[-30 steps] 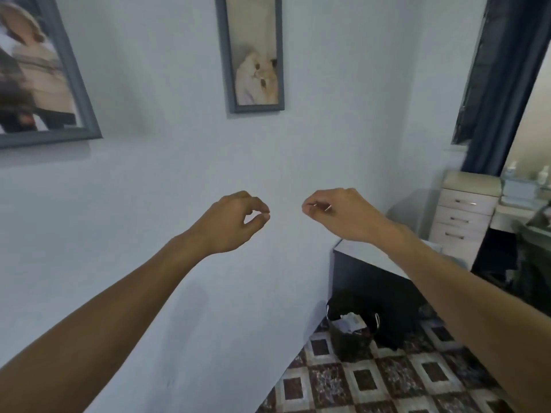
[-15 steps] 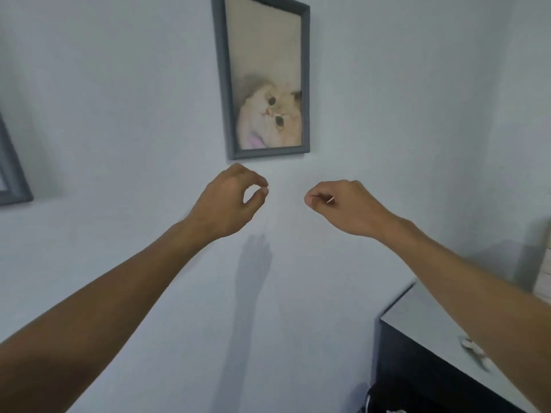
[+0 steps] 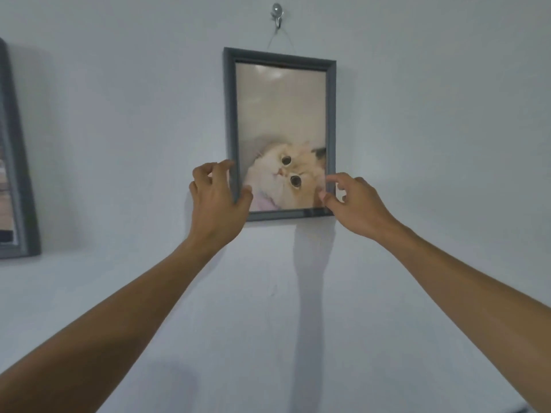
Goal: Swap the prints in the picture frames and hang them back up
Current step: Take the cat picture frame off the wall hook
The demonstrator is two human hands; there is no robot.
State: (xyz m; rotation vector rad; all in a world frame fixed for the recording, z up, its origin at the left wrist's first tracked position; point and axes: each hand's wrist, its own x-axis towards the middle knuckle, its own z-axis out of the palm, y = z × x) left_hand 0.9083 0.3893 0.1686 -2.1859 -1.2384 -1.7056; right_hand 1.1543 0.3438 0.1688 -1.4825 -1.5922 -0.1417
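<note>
A narrow grey picture frame [image 3: 280,57] hangs on the white wall by a thin cord from a metal hook [image 3: 277,14]. Behind its glass is a print of a pale fluffy cat [image 3: 281,120]. My left hand [image 3: 216,201] grips the frame's left rail low down, thumb on the front and fingers curled at the outer edge. On the opposite side, my right hand [image 3: 351,201] pinches the right rail near the lower corner between thumb and forefinger. A second, larger grey frame [image 3: 21,186] hangs at the far left, mostly cut off by the view's edge.
Bare white wall surrounds both frames. My arms cast a shadow on the wall below the cat frame. No furniture shows in this view.
My view has tilted up and closer to the wall. Both hands rose from below the cat frame to its lower sides and took hold of its rails. The hook has come into view.
</note>
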